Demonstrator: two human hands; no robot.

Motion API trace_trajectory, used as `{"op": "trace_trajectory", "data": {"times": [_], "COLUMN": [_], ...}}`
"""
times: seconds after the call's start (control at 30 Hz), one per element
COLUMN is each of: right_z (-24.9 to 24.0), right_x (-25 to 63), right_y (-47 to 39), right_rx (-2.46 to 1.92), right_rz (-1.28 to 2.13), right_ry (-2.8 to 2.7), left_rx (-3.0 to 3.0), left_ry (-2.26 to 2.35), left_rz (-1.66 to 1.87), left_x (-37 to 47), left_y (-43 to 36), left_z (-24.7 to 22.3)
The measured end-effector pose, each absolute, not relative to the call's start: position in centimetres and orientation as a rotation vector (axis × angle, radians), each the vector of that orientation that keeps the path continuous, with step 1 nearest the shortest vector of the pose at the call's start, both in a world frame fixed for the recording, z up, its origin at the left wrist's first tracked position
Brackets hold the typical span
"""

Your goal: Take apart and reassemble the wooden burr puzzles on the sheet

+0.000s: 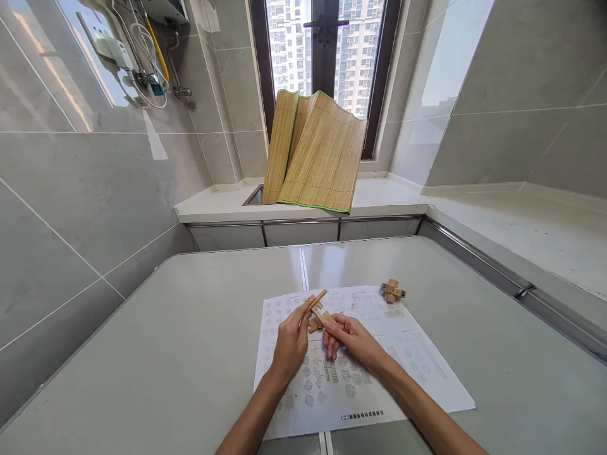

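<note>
Over a printed sheet [374, 392] on the table, my two hands meet around several notched wooden puzzle pieces [317, 323]. My left hand [291, 335] is closed on a light wooden piece [319, 299] that slants up to the right. Pinched in my right hand [353, 338] is another notched wooden piece [327, 317], against or close to the left one. My fingers partly hide how the pieces meet. An assembled wooden burr puzzle [392, 291] sits at the sheet's upper right corner.
The pale table [199, 354] has a seam down its middle. Behind it runs a white counter ledge [393, 196], where a folded bamboo mat [327, 151] leans by the window [325, 50]. Hoses and cables [147, 57] hang on the left wall.
</note>
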State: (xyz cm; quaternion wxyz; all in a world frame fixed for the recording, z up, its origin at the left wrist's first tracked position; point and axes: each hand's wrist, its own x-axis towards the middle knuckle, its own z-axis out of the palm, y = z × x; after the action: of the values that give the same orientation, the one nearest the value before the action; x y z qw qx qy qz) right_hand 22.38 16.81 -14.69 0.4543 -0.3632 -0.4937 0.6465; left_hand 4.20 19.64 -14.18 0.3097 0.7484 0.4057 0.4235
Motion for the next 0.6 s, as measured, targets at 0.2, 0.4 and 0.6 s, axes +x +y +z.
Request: {"op": "trace_trajectory", "data": {"times": [0.2, 0.4, 0.6], "right_z": [-15.0, -15.7, -16.1], "right_x": [22.1, 21.7, 21.6], "right_y": [17.0, 17.2, 16.9], "right_rx": [-0.906, -0.928, -0.966], "right_rz": [1.523, 1.393, 1.245], "right_ry": [-1.239, -1.287, -1.356], "left_rx": [2.021, 2.106, 2.111], "left_ry": [0.945, 0.962, 0.948], "left_rz": [1.015, 1.029, 1.078], "left_x": [4.5, 4.7, 4.8], "left_y": [19.0, 19.0, 18.8], "left_z": [-14.1, -14.4, -14.9]}}
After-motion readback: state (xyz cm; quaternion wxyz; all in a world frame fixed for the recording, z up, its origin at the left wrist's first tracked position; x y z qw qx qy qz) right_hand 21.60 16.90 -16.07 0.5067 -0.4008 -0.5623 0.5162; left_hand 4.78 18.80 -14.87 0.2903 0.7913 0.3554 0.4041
